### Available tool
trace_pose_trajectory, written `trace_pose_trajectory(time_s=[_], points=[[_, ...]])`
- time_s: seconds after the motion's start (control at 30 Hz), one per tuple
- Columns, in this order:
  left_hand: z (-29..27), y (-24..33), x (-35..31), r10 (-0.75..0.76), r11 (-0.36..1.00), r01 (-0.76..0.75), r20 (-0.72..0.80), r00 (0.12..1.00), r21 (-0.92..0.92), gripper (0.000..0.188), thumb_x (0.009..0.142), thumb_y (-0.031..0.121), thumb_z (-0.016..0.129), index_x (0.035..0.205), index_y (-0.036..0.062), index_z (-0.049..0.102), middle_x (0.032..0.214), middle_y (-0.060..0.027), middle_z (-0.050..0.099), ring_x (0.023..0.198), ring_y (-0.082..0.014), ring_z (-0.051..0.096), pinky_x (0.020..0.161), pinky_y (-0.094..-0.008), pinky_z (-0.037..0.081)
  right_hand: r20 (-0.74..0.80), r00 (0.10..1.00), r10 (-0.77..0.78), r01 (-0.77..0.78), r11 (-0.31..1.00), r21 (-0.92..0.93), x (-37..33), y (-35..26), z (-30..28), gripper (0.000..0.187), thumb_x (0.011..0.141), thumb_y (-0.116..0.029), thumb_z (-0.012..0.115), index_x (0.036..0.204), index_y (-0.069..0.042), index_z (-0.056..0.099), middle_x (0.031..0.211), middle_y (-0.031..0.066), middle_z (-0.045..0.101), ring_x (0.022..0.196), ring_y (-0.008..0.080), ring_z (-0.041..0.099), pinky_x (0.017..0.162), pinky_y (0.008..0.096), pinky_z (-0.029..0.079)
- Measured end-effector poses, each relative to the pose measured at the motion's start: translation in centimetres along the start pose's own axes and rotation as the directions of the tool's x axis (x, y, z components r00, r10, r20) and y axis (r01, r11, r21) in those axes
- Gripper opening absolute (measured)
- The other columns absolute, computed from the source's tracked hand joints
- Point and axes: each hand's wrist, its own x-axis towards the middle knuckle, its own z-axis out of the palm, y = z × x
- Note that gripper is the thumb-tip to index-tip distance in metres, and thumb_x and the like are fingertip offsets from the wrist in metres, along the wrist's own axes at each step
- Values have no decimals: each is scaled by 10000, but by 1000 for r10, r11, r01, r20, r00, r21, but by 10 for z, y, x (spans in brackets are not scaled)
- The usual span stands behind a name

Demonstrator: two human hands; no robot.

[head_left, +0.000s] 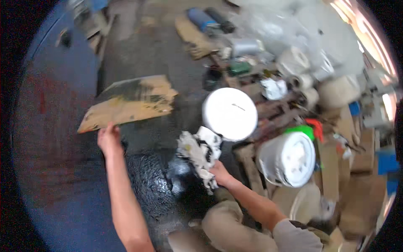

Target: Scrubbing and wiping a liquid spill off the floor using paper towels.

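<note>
My left hand (110, 138) is closed on the near edge of a torn piece of cardboard (138, 107), brown with dark smears. The cardboard is held up over the dark floor, left of the middle. Crumpled in my right hand (220, 173) is a white rag (201, 153) with black stains; my fingers wrap round its lower part and are partly hidden. Just beyond the rag stands a bucket with a round white lid (230, 113). Between my arms lies a glossy black wet patch (157, 180) on the floor. Motion blurs the picture somewhat.
A second white bucket (287, 159) is at the right, near a wooden pallet (252, 166). Rolls (294, 61), clear plastic sheeting (273, 25) and cardboard pieces (359, 201) crowd the right side. A blue-grey surface (54, 138) fills the left.
</note>
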Motion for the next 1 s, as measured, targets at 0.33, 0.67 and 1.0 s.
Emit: trace_pose_trajectory(time_s=[0.33, 0.67, 1.0], points=[[252, 252, -209, 12, 966, -86, 293, 956, 242, 315, 882, 71, 729, 738, 143, 458, 723, 26, 564, 658, -82, 542, 632, -233, 489, -221, 971, -93, 88, 996, -29, -287, -359, -24, 364, 857, -92, 727, 1202, -3, 651, 1094, 29, 699, 980, 102, 612, 894, 299, 494], [450, 405, -533, -57, 940, -160, 602, 796, 301, 285, 896, 143, 734, 785, 158, 472, 765, 47, 556, 630, -47, 491, 584, -197, 435, -577, 775, -260, 438, 878, 193, -668, -508, -94, 320, 894, -85, 718, 1197, -23, 636, 1076, 33, 704, 940, 126, 665, 837, 310, 547], [570, 474, -908, -328, 910, -109, 857, 397, 399, 185, 889, 133, 741, 997, 115, 593, 820, 64, 605, 687, -38, 546, 619, -199, 450, -933, 314, -174, 701, 705, 104, -1031, -523, -186, 339, 867, -15, 686, 1198, -69, 636, 1044, 16, 698, 872, 119, 663, 730, 280, 539]])
